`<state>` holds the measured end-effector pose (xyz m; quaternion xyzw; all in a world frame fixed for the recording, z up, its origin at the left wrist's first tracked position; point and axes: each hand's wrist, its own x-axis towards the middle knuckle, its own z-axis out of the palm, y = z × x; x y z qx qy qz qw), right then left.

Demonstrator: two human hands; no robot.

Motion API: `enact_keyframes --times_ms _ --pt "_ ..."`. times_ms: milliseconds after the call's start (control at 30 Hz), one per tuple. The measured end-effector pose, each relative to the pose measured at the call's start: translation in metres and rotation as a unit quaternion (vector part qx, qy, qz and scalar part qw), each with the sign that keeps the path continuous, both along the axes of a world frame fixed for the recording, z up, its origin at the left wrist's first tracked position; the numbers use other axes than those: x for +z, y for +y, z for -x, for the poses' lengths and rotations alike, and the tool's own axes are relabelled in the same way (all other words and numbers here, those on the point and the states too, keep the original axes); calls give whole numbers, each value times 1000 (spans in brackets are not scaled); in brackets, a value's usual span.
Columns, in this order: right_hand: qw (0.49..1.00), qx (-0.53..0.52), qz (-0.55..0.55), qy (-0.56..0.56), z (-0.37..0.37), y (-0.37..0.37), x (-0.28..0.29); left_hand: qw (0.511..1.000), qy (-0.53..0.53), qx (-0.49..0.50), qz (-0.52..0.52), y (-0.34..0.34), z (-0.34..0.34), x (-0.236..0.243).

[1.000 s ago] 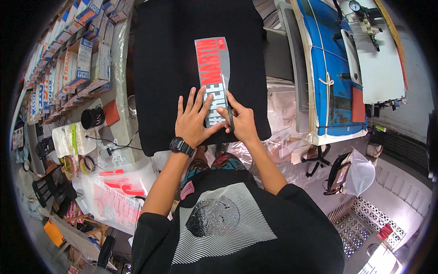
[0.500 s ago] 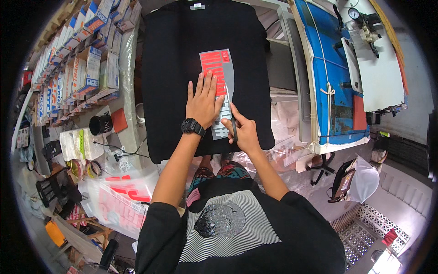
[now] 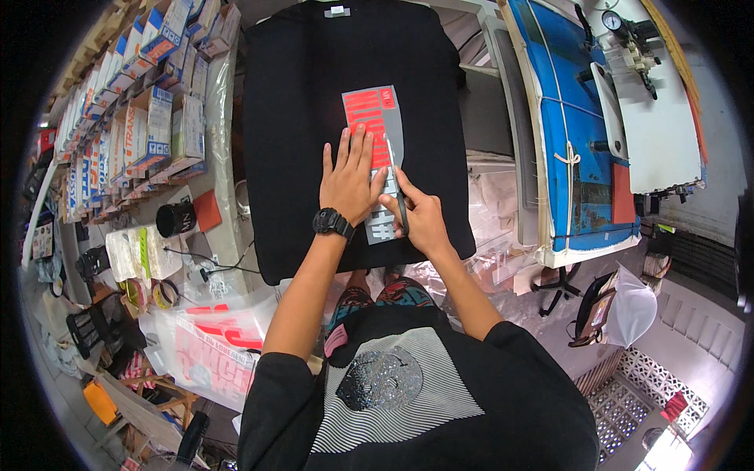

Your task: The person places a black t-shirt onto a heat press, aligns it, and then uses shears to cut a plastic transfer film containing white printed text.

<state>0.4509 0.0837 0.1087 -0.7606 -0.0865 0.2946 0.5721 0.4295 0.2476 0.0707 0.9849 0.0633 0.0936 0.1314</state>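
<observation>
A black T-shirt (image 3: 298, 86) is spread flat in front of me, its collar at the far end. On it lies a narrow grey transfer sheet (image 3: 397, 118) with red and white lettering. My left hand (image 3: 348, 179) rests flat on the sheet, fingers stretched toward the far end and thumb out to the right. My right hand (image 3: 424, 222) grips black-handled scissors (image 3: 403, 210), whose blades point away from me along the sheet's right side. A grey margin bows outward beside the blades. My right fingers partly cover the near end of the sheet.
Open cardboard boxes (image 3: 149, 125) are stacked at the far left, with a black mug (image 3: 175, 219) nearer me. Printed translucent sheets (image 3: 212, 353) lie at the lower left. To the right stands a blue machine (image 3: 542, 118) with a pressure gauge (image 3: 613, 20).
The whole view has shifted slightly. My right hand and the scissors have moved very little along the sheet's right side; my left hand stays pressed on the sheet.
</observation>
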Motion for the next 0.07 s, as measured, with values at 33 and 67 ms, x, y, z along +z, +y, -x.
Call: enact_keyframes --times_ms 33,67 --pt "1000 1 0 -13 -2 0 -3 1000 1 -2 -2 0 -1 0" --pt "1000 3 1 -26 -3 0 -8 1000 2 -4 -3 0 -1 0"
